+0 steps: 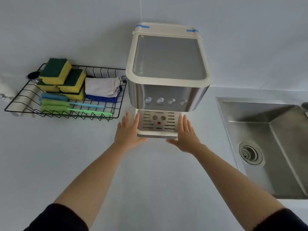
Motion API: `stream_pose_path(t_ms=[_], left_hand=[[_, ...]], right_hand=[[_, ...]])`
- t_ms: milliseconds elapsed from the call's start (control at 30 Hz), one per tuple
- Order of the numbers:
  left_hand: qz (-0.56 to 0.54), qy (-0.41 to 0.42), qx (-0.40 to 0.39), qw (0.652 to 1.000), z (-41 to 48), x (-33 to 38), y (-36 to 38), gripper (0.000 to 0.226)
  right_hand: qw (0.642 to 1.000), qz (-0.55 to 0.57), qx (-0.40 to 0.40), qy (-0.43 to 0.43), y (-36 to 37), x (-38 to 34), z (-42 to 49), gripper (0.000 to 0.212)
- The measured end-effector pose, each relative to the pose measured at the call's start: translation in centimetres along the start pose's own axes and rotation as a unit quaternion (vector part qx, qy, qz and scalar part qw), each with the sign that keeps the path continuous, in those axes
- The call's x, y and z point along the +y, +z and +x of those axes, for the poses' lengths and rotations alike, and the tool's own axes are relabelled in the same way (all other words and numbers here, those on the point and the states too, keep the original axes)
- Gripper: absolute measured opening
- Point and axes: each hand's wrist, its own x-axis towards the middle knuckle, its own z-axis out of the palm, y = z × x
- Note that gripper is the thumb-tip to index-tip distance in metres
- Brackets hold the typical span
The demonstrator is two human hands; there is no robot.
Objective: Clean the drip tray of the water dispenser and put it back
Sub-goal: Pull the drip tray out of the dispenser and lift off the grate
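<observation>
While the wire basket (106,70) at far left holds yellow-green sponges (55,70), folded cloths (101,86) and long-handled brushes (55,104), I see the left hand (128,132) laid flat against the left side of the drip tray (158,121), fingers straight, gripping nothing. The drip tray sits at the foot of the water dispenser (168,67) on the counter (150,172), slotted metal top up. The right hand (185,134) lies flat against its right side, fingers straight, thumb near the front corner. Farther right is the steel sink (266,130).
</observation>
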Motion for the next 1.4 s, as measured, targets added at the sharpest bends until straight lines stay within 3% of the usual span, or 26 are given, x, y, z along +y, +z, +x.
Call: stream_pose_path(t_ms=[233, 400, 600, 767, 900, 1400], left_hand=[[-0.009, 0.024, -0.034, 0.999, 2.6, 0.1, -0.3, 0.115], [-0.077, 0.027, -0.069, 0.994, 3.3, -0.1, -0.6, 0.12], [-0.119, 0.022, -0.077, 0.99, 2.8, 0.1, -0.7, 0.116], [-0.13, 0.019, -0.073, 0.989, 2.4, 0.3, -1.1, 0.114], [-0.133, 0.016, -0.067, 0.989, 1.2, 0.3, -1.3, 0.114], [-0.116, 0.033, -0.075, 0.99, -8.8, 0.3, 1.7, 0.116]], right_hand=[[0.998, 0.058, -0.015, 0.007, 0.1, -0.3, 2.7, 0.115], [0.991, 0.13, 0.018, 0.029, 0.5, -0.2, 3.5, 0.109], [0.989, 0.141, 0.041, 0.017, 0.1, -0.1, 3.4, 0.095], [0.988, 0.146, 0.051, 0.001, -0.2, -0.3, 2.8, 0.1], [0.986, 0.157, 0.048, 0.001, -0.2, -0.5, 1.6, 0.111], [0.975, 0.202, 0.092, 0.014, 3.8, -1.7, -9.1, 0.11]])
